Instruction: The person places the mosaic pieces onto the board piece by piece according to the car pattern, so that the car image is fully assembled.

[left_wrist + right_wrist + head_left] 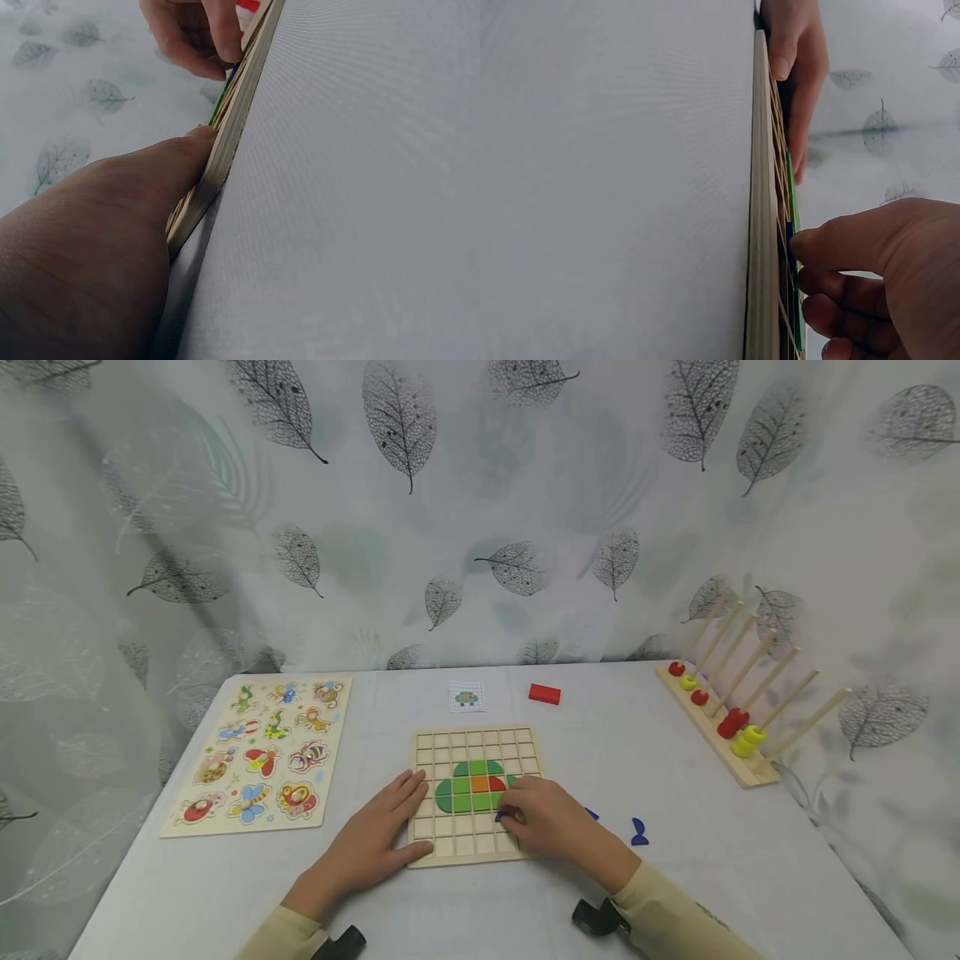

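Observation:
A wooden grid board [442, 853] lies on the table, with green, orange and red pieces set in its cells as one rounded shape [461, 793]. My left hand [378, 828] rests on the board's left side, fingers extended and thumb on the near left corner. Over the board's right part, my right hand [555, 825] pinches a small blue piece [499, 817] at the shape's lower edge. In the right wrist view the thumb touches this blue piece [790, 234], down at the grid. The right fingers partly hide the shape's right end.
Blue pieces [638, 832] lie right of the board. Behind it are a small pattern card [467, 697] and a red block [544, 694]. A picture puzzle board [285, 768] lies at left; a peg stand [720, 735] with red and yellow beads stands at right.

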Demonstrator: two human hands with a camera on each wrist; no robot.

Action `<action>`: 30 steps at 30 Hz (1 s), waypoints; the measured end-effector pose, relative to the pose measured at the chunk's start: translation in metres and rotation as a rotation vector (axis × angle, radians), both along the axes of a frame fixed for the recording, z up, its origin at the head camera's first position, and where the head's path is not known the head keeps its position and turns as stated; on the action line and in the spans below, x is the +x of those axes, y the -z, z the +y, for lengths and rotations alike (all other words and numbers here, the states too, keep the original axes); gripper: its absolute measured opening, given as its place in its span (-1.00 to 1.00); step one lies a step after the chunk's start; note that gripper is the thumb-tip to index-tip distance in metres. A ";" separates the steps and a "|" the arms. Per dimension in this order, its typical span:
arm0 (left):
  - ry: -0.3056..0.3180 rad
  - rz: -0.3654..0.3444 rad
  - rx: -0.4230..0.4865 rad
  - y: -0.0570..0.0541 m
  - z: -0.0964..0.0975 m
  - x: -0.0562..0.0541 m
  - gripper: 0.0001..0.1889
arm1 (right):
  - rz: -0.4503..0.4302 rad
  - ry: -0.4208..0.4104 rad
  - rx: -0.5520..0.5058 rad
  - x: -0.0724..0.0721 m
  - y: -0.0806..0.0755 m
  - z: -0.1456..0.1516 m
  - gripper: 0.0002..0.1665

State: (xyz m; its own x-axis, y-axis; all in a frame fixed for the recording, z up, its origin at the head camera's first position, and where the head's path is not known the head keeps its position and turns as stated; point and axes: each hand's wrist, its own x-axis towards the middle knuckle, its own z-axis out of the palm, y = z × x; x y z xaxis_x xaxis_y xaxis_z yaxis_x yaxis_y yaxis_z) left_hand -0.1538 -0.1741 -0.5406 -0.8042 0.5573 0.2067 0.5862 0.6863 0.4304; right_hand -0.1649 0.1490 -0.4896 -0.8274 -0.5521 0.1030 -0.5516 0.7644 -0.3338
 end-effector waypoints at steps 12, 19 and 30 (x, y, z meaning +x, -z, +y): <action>0.005 0.005 0.011 -0.003 0.000 0.000 -0.03 | 0.007 -0.018 -0.023 -0.002 0.002 -0.001 -0.89; 0.003 -0.003 0.004 -0.005 0.000 0.001 -0.03 | -0.011 0.007 -0.017 0.000 0.001 -0.004 -0.89; 0.010 -0.006 0.007 -0.002 -0.001 0.000 -0.02 | -0.003 0.033 -0.066 -0.001 -0.007 0.007 -0.84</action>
